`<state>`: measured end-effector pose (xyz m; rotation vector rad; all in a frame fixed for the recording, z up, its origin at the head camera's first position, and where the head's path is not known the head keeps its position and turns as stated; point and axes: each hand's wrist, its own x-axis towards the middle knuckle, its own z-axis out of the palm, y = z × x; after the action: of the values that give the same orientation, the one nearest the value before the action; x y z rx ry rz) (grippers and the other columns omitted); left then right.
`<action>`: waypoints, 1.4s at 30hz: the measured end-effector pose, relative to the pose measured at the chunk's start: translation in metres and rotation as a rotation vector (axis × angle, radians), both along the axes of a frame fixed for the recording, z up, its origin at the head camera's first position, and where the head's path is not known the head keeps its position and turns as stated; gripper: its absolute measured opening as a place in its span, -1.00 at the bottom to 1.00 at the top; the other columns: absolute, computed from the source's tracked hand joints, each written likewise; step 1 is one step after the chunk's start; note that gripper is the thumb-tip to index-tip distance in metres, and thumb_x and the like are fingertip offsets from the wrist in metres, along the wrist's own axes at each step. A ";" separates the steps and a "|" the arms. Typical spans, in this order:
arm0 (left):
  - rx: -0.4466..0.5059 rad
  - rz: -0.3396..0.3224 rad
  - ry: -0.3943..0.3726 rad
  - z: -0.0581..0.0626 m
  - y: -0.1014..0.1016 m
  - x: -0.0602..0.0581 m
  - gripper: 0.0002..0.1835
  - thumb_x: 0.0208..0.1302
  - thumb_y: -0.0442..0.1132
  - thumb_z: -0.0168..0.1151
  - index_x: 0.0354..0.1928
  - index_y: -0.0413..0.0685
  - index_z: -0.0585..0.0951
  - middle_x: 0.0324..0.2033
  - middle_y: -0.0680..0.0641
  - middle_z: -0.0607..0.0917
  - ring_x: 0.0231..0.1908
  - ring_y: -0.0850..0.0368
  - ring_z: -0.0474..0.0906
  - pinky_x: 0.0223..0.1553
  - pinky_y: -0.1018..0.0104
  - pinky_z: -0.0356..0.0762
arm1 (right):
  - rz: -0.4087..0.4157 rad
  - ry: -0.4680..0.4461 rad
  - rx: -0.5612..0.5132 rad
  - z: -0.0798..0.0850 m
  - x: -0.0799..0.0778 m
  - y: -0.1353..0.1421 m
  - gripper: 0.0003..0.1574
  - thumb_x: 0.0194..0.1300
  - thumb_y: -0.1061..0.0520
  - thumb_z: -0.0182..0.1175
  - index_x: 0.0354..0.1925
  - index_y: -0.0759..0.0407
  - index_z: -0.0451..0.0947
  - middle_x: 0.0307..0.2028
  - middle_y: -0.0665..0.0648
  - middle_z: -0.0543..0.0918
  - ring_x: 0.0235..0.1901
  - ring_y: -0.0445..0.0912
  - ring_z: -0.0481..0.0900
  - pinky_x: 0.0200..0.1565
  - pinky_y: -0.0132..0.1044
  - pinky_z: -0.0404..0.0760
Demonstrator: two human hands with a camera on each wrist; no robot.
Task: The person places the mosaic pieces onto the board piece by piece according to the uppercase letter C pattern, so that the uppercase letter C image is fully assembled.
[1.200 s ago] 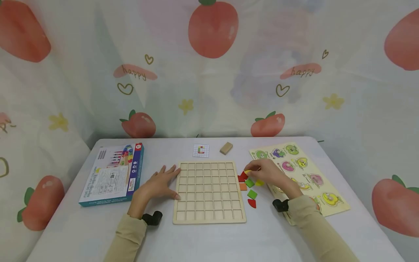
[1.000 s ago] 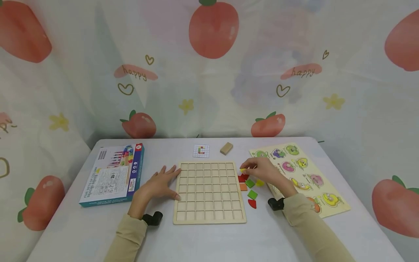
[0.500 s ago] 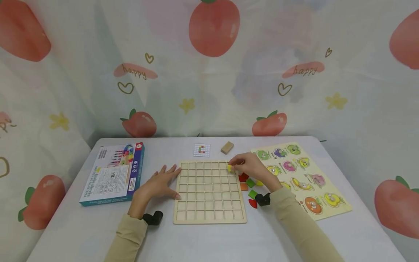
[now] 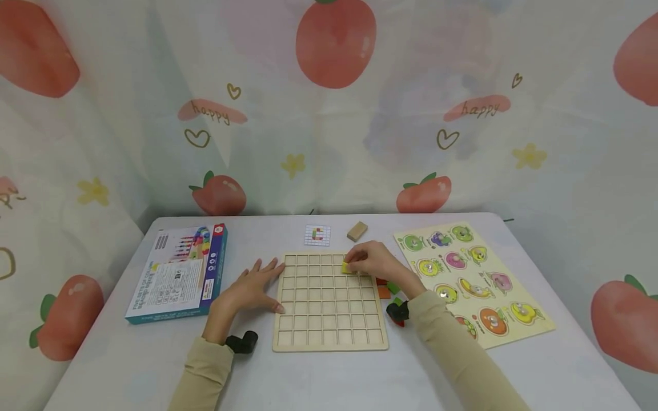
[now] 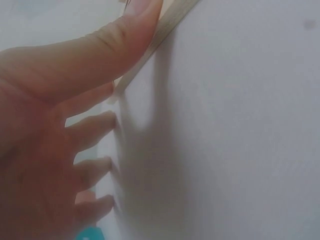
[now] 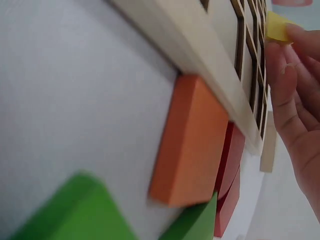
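A pale wooden grid board (image 4: 329, 302) lies in the middle of the table, its square cells bare. Spread along its left edge, my left hand (image 4: 249, 291) touches the frame with thumb and fingertips; the left wrist view shows the thumb (image 5: 110, 45) on the rim. My right hand (image 4: 377, 262) pinches a small yellow block (image 4: 346, 268) between thumb and forefinger, over the board's upper right cells. In the right wrist view the same yellow block (image 6: 277, 27) sits at the fingertips above the grid. Whether it touches the board I cannot tell.
Right of the board lie an orange block (image 6: 192, 145), green blocks (image 6: 75, 215) and red blocks (image 6: 231, 160), partly under my right arm. Behind it are a pattern card (image 4: 317, 235) and a plain wooden block (image 4: 357, 230). A box (image 4: 175, 274) and a fruit puzzle board (image 4: 475, 285) flank it.
My right hand has carried the yellow block left from beside the loose blocks to over the board's upper right part. The left hand stays at the board's left edge.
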<state>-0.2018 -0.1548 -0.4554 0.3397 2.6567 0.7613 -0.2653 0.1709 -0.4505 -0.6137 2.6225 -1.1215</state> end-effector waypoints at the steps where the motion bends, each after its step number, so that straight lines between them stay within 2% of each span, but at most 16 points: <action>1: 0.000 0.001 0.001 0.000 0.000 0.000 0.14 -0.03 -0.03 0.65 0.59 0.00 0.24 0.62 -0.18 0.09 0.61 -0.36 -0.27 0.57 -0.35 -0.29 | 0.004 -0.007 -0.002 0.001 0.000 -0.003 -0.86 0.30 0.16 0.41 -0.17 0.17 0.77 -0.26 0.05 0.81 -0.25 -0.16 0.70 -0.11 -0.24 0.67; 8: -0.003 0.004 -0.004 -0.003 -0.002 0.000 0.14 -0.01 -0.02 0.65 0.60 0.02 0.23 0.62 -0.16 0.07 0.62 -0.34 -0.28 0.57 -0.34 -0.29 | 0.037 0.030 0.033 0.000 -0.001 -0.017 -0.91 0.30 0.18 0.42 -0.23 0.17 0.78 -0.31 0.05 0.81 -0.30 -0.19 0.69 -0.17 -0.28 0.67; 16: 0.002 -0.005 0.006 -0.002 -0.001 -0.001 0.13 -0.01 -0.03 0.65 0.59 0.01 0.24 0.62 -0.17 0.08 0.62 -0.34 -0.27 0.57 -0.34 -0.30 | -0.001 0.046 0.095 0.000 -0.001 -0.025 -0.90 0.32 0.18 0.39 -0.23 0.18 0.81 -0.30 0.05 0.82 -0.33 -0.22 0.64 -0.19 -0.32 0.64; 23: -0.005 -0.001 0.002 -0.001 0.000 0.000 0.13 -0.01 -0.02 0.65 0.59 0.01 0.24 0.62 -0.16 0.08 0.62 -0.34 -0.27 0.57 -0.33 -0.28 | -0.043 -0.041 0.043 0.003 0.004 -0.030 -0.89 0.34 0.28 0.35 -0.24 0.31 0.79 -0.40 0.15 0.79 -0.52 -0.16 0.67 -0.42 -0.38 0.67; 26: -0.011 0.001 0.001 -0.001 0.000 0.000 0.13 -0.01 -0.02 0.65 0.59 0.02 0.24 0.62 -0.15 0.08 0.62 -0.33 -0.27 0.57 -0.33 -0.27 | -0.050 -0.047 0.040 0.003 0.004 -0.030 -0.91 0.33 0.30 0.35 -0.28 0.31 0.78 -0.44 0.15 0.79 -0.55 -0.16 0.67 -0.44 -0.38 0.68; 31: -0.004 0.004 0.000 -0.002 -0.001 0.000 0.12 -0.01 -0.02 0.65 0.59 0.03 0.24 0.62 -0.14 0.08 0.62 -0.33 -0.27 0.57 -0.33 -0.29 | -0.054 -0.037 0.047 0.003 0.003 -0.031 -0.93 0.32 0.30 0.36 -0.30 0.29 0.78 -0.44 0.12 0.78 -0.56 -0.17 0.67 -0.44 -0.37 0.68; 36: 0.006 0.006 0.002 -0.003 -0.001 0.001 0.12 -0.01 -0.02 0.65 0.59 0.03 0.25 0.63 -0.14 0.08 0.62 -0.32 -0.28 0.57 -0.32 -0.30 | -0.040 -0.064 0.017 0.002 0.003 -0.029 -0.93 0.31 0.31 0.36 -0.24 0.30 0.76 -0.41 0.13 0.78 -0.52 -0.14 0.68 -0.41 -0.33 0.71; 42: 0.003 -0.003 0.001 0.000 -0.001 0.001 0.12 0.01 -0.02 0.64 0.59 0.02 0.24 0.63 -0.15 0.08 0.62 -0.32 -0.28 0.57 -0.32 -0.29 | -0.016 0.030 0.083 0.006 0.005 -0.018 -0.88 0.30 0.22 0.40 -0.18 0.17 0.78 -0.27 0.04 0.81 -0.31 -0.20 0.67 -0.17 -0.30 0.68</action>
<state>-0.2006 -0.1558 -0.4549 0.3441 2.6553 0.7651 -0.2598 0.1531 -0.4441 -0.5983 2.6889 -1.0095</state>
